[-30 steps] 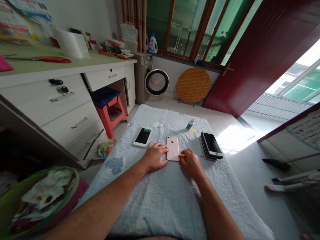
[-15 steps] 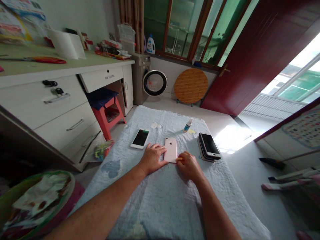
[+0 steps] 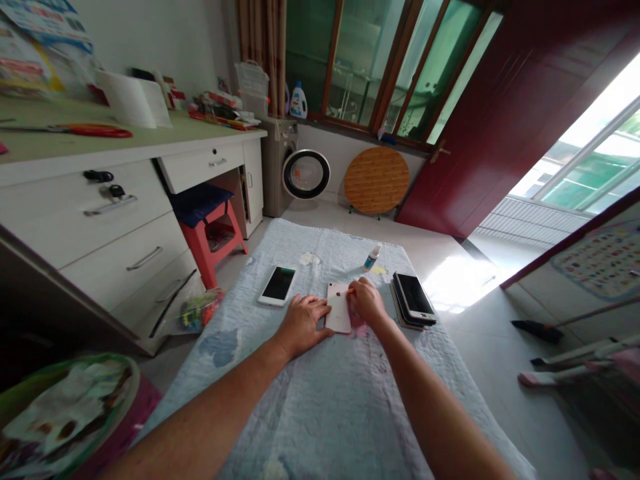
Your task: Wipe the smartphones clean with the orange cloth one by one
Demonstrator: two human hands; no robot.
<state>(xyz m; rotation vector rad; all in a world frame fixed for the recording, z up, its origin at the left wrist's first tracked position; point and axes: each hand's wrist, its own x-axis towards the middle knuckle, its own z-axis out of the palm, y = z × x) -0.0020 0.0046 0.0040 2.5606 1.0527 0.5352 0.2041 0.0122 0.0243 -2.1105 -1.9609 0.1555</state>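
A pale pink phone (image 3: pixel 339 316) lies back up on the blue cloth, its apple logo and camera towards the far end. My left hand (image 3: pixel 303 323) rests flat beside it, fingers spread, with thumb and fingertips against its left edge. My right hand (image 3: pixel 367 300) is closed in a pinch at the phone's upper right edge. A small orange-yellow piece (image 3: pixel 351 291) pokes out from those fingers; its kind is too small to make out. Left of the hands lies a white phone (image 3: pixel 277 285), screen up. Several phones form a stack (image 3: pixel 415 297) to the right.
A small spray bottle (image 3: pixel 372 257) stands beyond the pink phone on the cloth-covered table (image 3: pixel 320 400). To the left are a red stool (image 3: pixel 213 233), a white desk (image 3: pixel 115 233) and a filled bin (image 3: pixel 135 387). A washing machine (image 3: pixel 277 167) stands at the back.
My right hand has slid from the phone's lower right corner up along its right side to near the logo. My left hand stays at the left edge. The view has shifted slightly.
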